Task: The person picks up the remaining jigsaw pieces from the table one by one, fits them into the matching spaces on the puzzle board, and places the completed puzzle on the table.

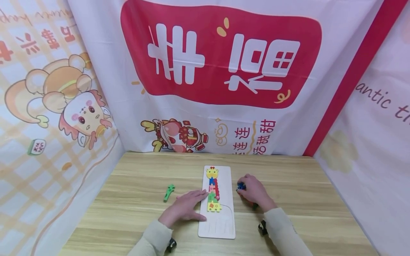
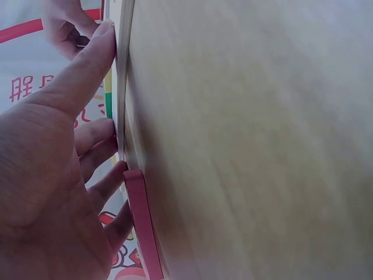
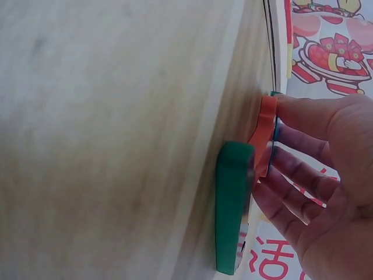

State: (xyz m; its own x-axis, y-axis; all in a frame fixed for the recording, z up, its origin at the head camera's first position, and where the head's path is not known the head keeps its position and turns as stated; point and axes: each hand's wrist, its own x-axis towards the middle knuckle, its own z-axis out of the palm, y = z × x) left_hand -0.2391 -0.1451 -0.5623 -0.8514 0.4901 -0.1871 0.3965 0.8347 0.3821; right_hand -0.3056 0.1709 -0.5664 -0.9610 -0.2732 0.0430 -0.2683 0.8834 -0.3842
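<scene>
Because the puzzle pieces are thin, flat cut-outs that look like painted wood, they should handle as light, stiff parts with smooth faces that may slip under a flat press, so the better hold is a pinch across opposite edges, not on the faces. The puzzle board (image 1: 217,213) lies in the middle of the bench (image 1: 134,177), long axis running near to far, with a giraffe column of coloured pieces (image 1: 213,190) seated in its far half and an unfilled outline in the near half. The left hand (image 1: 183,209) lies flat on the bench at the board's left edge, fingers (image 2: 81,76) extended and together, the tips touching the board's rim; a pink piece (image 2: 143,227) lies flat on the bench under or against that hand in the left wrist view. The right hand (image 1: 254,192) sits just right of the board, fingers (image 3: 303,116) curled over a small cluster of loose pieces: an orange piece (image 3: 265,137) pinched at its edge, a blue piece (image 1: 241,186) showing at the fingertips, and a green piece (image 3: 232,210) lying flat on the bench just beside them. A separate green piece (image 1: 168,192) lies well to the left of the board, apart from both hands. The board itself looks rigid and broad and should slide easily on the bench.
</scene>
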